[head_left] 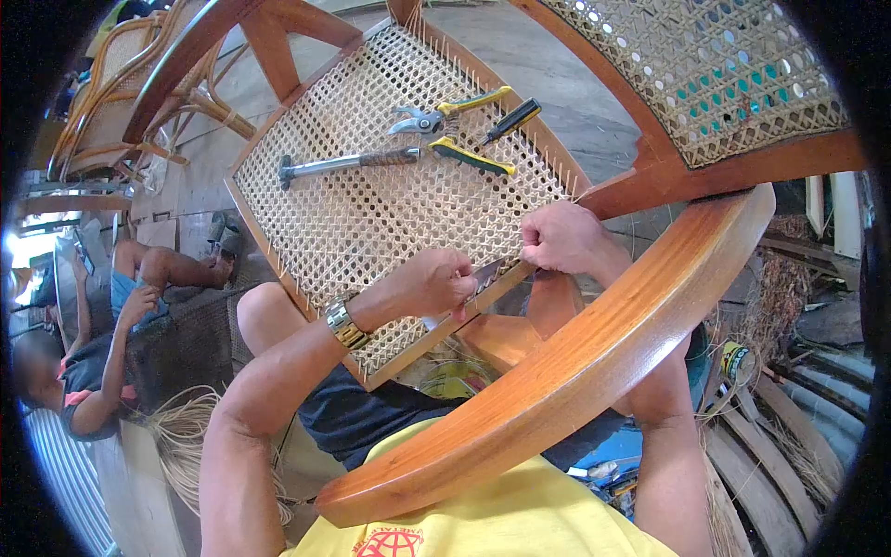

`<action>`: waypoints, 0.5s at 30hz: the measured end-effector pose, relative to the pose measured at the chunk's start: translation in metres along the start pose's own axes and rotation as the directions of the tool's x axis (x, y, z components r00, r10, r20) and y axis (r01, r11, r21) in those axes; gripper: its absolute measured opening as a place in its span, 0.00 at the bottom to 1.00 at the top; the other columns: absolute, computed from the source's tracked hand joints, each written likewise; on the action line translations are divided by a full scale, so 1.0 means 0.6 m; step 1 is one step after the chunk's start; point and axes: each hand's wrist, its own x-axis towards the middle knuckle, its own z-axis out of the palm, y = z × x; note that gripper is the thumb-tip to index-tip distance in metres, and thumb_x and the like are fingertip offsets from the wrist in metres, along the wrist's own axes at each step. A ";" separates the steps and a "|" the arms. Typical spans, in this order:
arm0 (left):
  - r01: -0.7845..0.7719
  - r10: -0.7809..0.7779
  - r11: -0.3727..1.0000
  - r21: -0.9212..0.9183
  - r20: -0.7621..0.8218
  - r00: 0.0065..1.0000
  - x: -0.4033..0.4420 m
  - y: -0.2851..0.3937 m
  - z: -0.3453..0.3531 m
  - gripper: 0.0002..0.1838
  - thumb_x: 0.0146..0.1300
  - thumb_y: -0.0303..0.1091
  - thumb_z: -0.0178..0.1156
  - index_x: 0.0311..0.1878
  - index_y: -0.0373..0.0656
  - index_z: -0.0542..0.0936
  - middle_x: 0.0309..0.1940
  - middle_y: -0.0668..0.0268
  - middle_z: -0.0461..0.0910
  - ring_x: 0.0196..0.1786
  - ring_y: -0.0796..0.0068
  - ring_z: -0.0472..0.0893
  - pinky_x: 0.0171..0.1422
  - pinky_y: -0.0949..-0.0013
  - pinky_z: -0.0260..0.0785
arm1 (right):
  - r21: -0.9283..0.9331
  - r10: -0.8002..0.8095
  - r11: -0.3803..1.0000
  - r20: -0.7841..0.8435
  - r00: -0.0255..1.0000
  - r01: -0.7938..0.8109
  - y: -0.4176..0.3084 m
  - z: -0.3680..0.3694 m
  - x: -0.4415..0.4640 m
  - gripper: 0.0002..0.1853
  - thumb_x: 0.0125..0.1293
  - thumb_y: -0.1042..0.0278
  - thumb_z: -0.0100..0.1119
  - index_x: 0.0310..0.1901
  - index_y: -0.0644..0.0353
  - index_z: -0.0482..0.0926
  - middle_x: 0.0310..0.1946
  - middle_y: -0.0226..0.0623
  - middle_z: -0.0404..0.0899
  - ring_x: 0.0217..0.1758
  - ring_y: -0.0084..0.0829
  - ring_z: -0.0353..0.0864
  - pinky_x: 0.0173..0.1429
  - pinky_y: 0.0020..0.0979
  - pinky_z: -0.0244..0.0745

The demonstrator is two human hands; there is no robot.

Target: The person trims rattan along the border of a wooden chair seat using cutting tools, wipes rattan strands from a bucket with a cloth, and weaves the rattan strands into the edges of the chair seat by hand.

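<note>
My left hand (436,281), with a gold watch (345,323) on its wrist, is closed at the near edge of a chair's woven cane seat (325,218). A thin dark blade (488,270) sticks out from its fingers toward my right hand (563,238). That hand is closed in a pinch at the seat's near right edge; what lies in its fingers is hidden. On the cane rest a hammer (348,164), pruning shears (422,122) with yellow-and-black handles, and a tool with a black-and-yellow handle (513,121). Short cane ends stand up along the seat's edges.
A curved wooden armrest (557,371) crosses close in front of my chest, above my right forearm. The cane backrest (705,74) rises at upper right. At left, a person (102,343) reclines near a cane bundle (186,441). Rattan chairs (121,93) stand behind; wood scraps (766,473) lie right.
</note>
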 end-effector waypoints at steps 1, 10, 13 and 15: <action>0.040 -0.040 0.998 0.038 -0.001 0.999 -0.004 0.016 -0.005 0.13 0.70 0.36 0.56 0.36 0.36 0.81 0.21 0.64 0.85 0.27 0.73 0.85 0.34 0.66 0.76 | 0.015 -0.019 1.000 -0.024 1.000 0.020 0.001 0.005 0.000 0.09 0.55 0.61 0.67 0.29 0.56 0.84 0.28 0.42 0.85 0.36 0.44 0.86 0.43 0.44 0.79; 0.077 -0.079 0.990 0.116 0.009 0.997 0.003 0.036 -0.003 0.15 0.73 0.39 0.56 0.38 0.35 0.82 0.21 0.63 0.83 0.23 0.78 0.84 0.29 0.69 0.75 | 0.069 -0.089 0.993 -0.128 0.988 0.099 0.016 0.021 0.006 0.09 0.54 0.61 0.67 0.29 0.58 0.85 0.26 0.43 0.84 0.32 0.43 0.86 0.40 0.41 0.80; 0.027 -0.024 0.999 0.034 -0.070 0.997 -0.002 -0.005 0.031 0.14 0.74 0.39 0.56 0.41 0.36 0.82 0.21 0.65 0.82 0.24 0.79 0.84 0.30 0.69 0.75 | 0.099 -0.096 0.989 -0.100 0.990 0.106 0.019 0.024 0.010 0.10 0.53 0.61 0.67 0.29 0.59 0.85 0.26 0.44 0.84 0.31 0.42 0.85 0.39 0.40 0.80; -0.013 0.004 0.998 -0.067 -0.132 0.991 -0.009 -0.018 0.046 0.14 0.74 0.39 0.56 0.42 0.36 0.81 0.21 0.66 0.82 0.25 0.79 0.83 0.31 0.68 0.75 | 0.087 -0.091 0.991 -0.090 0.992 0.099 0.018 0.024 0.012 0.10 0.53 0.61 0.67 0.29 0.59 0.85 0.26 0.44 0.84 0.31 0.42 0.85 0.39 0.40 0.80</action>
